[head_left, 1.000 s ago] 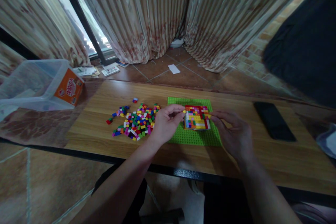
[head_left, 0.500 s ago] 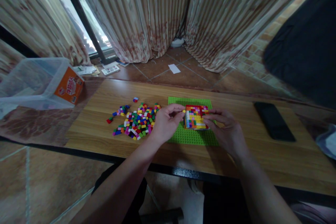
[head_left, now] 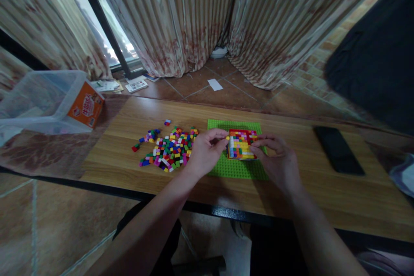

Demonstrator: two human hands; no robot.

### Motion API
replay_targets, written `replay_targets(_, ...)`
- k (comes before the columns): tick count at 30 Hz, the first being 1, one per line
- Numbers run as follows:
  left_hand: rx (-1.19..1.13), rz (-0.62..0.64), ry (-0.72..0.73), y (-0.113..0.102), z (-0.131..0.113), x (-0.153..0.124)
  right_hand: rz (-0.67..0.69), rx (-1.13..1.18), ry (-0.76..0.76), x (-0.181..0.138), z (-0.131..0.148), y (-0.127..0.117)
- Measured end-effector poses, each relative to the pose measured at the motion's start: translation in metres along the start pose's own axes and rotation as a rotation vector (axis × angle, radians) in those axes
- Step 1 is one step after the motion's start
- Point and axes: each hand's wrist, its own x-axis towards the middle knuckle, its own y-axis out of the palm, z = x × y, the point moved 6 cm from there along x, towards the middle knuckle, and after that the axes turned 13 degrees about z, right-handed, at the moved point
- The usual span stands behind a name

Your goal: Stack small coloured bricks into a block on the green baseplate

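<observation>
A block of many-coloured toy building bricks (head_left: 239, 144) stands on a green studded baseplate (head_left: 237, 171). At its left edge my left hand (head_left: 207, 148) pinches a small yellow brick (head_left: 227, 138) between thumb and forefinger. My right hand (head_left: 278, 157) is curled over the block's right side, thumb and fingertips close together on its top. Whether a small brick lies between those fingertips I cannot make out. Left of my left hand spreads a pile of loose bricks (head_left: 173, 148) in mixed colours, its right end partly behind that hand.
The wooden table (head_left: 123, 138) carries a dark phone (head_left: 338, 150) on the right. A clear plastic bin (head_left: 42, 108) with an orange label stands beyond the table's left end. Curtains (head_left: 181, 21) hang behind, and a white paper (head_left: 215, 85) lies on the floor.
My right thumb and fingertips have shifted slightly over the top of the block. My left hand stays nearly still with the yellow brick.
</observation>
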Motion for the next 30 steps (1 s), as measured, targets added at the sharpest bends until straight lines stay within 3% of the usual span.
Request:
replay_targets(16, -0.012, 0.040, 0.010, 0.005, 0.001, -0.001, 0.014, -0.152, -0.111, -0.001, 0.005, -0.001)
replay_targets(24, -0.012, 0.069, -0.002, 0.010, 0.002, -0.003, -0.065, 0.016, -0.101, -0.004, 0.019, -0.011)
replay_targets(30, -0.075, 0.135, 0.001, 0.021, -0.002, -0.006, 0.020, 0.059, -0.159, -0.008, 0.042, 0.005)
